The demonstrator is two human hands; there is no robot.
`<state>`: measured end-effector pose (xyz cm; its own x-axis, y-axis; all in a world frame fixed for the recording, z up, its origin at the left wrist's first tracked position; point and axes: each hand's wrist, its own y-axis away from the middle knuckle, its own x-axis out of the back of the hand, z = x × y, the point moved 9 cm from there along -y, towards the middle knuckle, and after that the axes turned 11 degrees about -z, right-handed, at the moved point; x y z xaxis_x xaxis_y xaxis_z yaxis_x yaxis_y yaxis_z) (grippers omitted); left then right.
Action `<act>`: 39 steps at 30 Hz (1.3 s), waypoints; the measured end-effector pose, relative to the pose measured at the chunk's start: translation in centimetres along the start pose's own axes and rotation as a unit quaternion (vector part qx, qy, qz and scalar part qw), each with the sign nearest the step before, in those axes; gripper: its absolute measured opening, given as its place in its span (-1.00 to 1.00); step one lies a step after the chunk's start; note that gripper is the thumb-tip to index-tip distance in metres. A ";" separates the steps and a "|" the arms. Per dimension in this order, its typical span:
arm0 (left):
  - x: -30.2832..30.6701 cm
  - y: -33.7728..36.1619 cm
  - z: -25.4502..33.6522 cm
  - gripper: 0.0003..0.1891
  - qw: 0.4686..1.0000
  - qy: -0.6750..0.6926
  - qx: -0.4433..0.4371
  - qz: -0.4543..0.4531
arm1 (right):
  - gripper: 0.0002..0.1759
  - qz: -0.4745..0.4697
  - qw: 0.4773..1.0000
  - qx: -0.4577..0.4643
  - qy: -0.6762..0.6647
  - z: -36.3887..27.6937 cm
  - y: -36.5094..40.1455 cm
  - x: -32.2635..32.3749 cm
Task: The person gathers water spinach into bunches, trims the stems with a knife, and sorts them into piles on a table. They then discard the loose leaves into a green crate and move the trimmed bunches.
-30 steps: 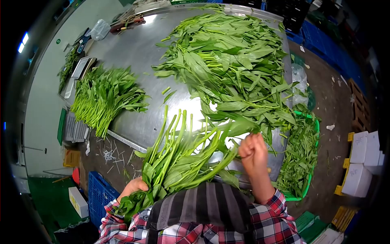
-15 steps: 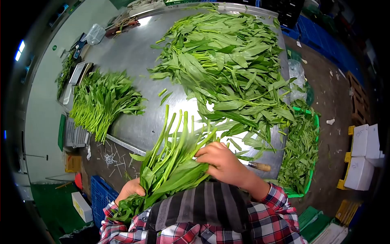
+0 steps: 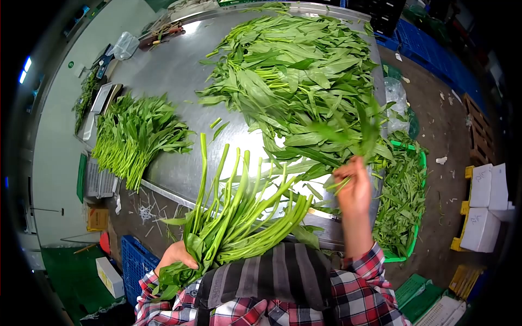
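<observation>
My left hand [image 3: 179, 256] is closed around a bunch of water spinach [image 3: 234, 217], held against my front. Its pale green stems fan upward and to the right, and its leaves gather near the hand. My right hand [image 3: 353, 182] is pinched on a small leafy sprig [image 3: 370, 130], blurred by motion, by the right edge of the metal table. Beyond it lies a large heap of water spinach [image 3: 304, 81]. A knife [image 3: 324, 214] rests on the table, its handle hidden behind my right forearm.
Neatly aligned water spinach [image 3: 136, 136] sits on the table's left edge, by a scale [image 3: 102, 99]. A bright green crate [image 3: 417, 231] of loose leaves stands on the floor at right. White boxes [image 3: 481, 220] and a blue crate [image 3: 136, 266] are farther out. Tools [image 3: 163, 37] lie at the far left.
My right hand has left the bunch and moved up and right with a leafy sprig. The bunch's stems have spread out to the right. My left hand has stayed nearly in place.
</observation>
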<state>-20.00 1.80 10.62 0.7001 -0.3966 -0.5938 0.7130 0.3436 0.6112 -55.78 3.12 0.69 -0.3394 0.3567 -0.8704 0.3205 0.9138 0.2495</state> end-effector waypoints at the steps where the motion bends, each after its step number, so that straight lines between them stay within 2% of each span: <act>1: -0.1 -0.1 0.0 -0.25 1.000 -0.005 0.001 -0.006 | -0.65 -0.016 0.999 -0.027 -0.008 -0.6 -0.7 0.7; 2: -0.3 -0.3 0.2 -0.25 1.000 -0.008 0.004 -0.012 | -0.60 -0.041 0.997 -0.056 0.025 -1.1 -0.9 0.7; 4: -0.7 -0.4 0.4 -0.25 0.999 -0.023 0.008 -0.027 | -0.48 -0.105 0.961 -0.037 0.253 -2.1 -0.8 -0.8; 5: -1.0 -0.6 0.6 -0.25 0.999 -0.030 0.012 -0.037 | -0.51 -0.139 0.879 0.017 0.455 -2.6 -0.4 -3.0; 6: -1.2 -0.6 0.8 -0.24 0.998 -0.043 0.015 -0.044 | -0.53 -0.137 0.757 0.088 0.633 -3.2 0.3 -5.3; 7: -1.5 -0.7 1.0 -0.24 0.997 -0.052 0.020 -0.052 | -0.57 -0.157 0.643 0.174 0.729 -3.5 1.6 -8.8; 8: -1.6 -0.9 1.3 -0.24 0.996 -0.063 0.027 -0.062 | -0.62 -0.208 0.573 0.237 0.756 -3.2 3.1 -12.7; 10: -2.0 -1.0 1.5 -0.23 0.991 -0.090 0.055 -0.084 | -0.69 -0.304 0.520 0.259 0.755 -1.1 4.7 -16.9; 12: -3.8 -0.9 2.8 -0.23 0.970 -0.156 0.016 -0.189 | -0.71 -0.394 0.535 0.173 0.727 1.3 4.8 -17.1; 14: -6.1 -0.7 4.2 -0.22 0.916 -0.228 -0.066 -0.325 | -0.72 -0.474 0.517 0.061 0.710 2.9 4.1 -15.2; 16: -6.4 -0.3 4.5 -0.20 0.880 -0.296 -0.081 -0.362 | -0.70 -0.370 0.682 -0.065 0.627 0.6 0.5 -11.3; 18: -7.3 -0.6 4.9 -0.17 0.829 -0.352 -0.095 -0.424 | -0.66 -0.318 0.754 -0.102 0.566 -0.5 -2.2 -9.5; 19: -7.7 -0.7 5.1 -0.16 0.801 -0.376 -0.104 -0.454 | -0.64 -0.316 0.761 -0.106 0.557 -0.8 -3.1 -9.6; 20: -8.0 -1.0 5.0 -0.15 0.807 -0.361 -0.085 -0.460 | -0.61 -0.339 0.752 -0.121 0.552 0.1 -3.2 -10.7; 23: -5.4 -2.0 3.2 -0.12 0.824 -0.342 0.023 -0.451 | -0.53 -0.492 0.667 -0.248 0.502 5.4 0.6 -14.8; 24: -3.1 -2.1 2.0 -0.12 0.837 -0.322 0.102 -0.431 | -0.50 -0.529 0.637 -0.284 0.484 7.6 1.8 -15.1; 25: -1.6 -2.0 0.9 -0.11 0.843 -0.299 0.180 -0.409 | -0.47 -0.549 0.626 -0.290 0.471 9.6 2.1 -14.9; 26: -1.6 -1.8 1.1 -0.11 0.891 -0.257 0.176 -0.331 | -0.57 -0.582 0.643 -0.208 0.452 11.0 1.5 -15.0; 28: -1.3 -0.7 1.9 -0.10 0.963 -0.159 0.133 -0.172 | -0.72 -0.541 0.676 -0.108 0.490 10.8 -0.4 -13.4; 30: -0.1 -0.4 1.6 -0.11 0.990 -0.071 0.089 -0.085 | -0.75 -0.376 0.703 -0.075 0.598 6.4 -3.2 -11.7; 32: 0.6 -0.3 0.9 -0.11 0.997 -0.018 0.053 -0.055 | -0.74 -0.240 0.661 0.034 0.710 0.9 -5.7 -8.4; 33: 0.8 -0.3 0.8 -0.11 0.998 -0.003 0.041 -0.050 | -0.73 -0.199 0.602 0.124 0.764 -1.8 -6.1 -7.1; 34: 1.0 -0.4 0.6 -0.11 0.998 0.009 0.032 -0.049 | -0.72 -0.094 0.544 0.115 0.826 -4.2 -5.4 -6.3; 36: 1.4 -0.2 0.4 -0.12 0.998 0.032 0.019 -0.047 | -0.70 -0.011 0.516 0.168 0.840 -7.0 -2.7 -6.7; 38: 1.6 0.2 0.0 -0.12 0.998 0.050 0.006 -0.046 | -0.70 -0.077 0.612 0.142 0.774 -6.2 -1.9 -5.5; 39: 1.8 0.4 -0.1 -0.12 0.998 0.053 0.002 -0.045 | -0.71 -0.116 0.666 0.050 0.735 -4.2 -1.8 -4.2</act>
<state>-18.41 1.29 9.78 0.6339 -0.3326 -0.6982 0.7728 0.3077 0.5550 -58.63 0.82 5.69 -0.8656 0.0788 0.4944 0.1400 0.9863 0.0878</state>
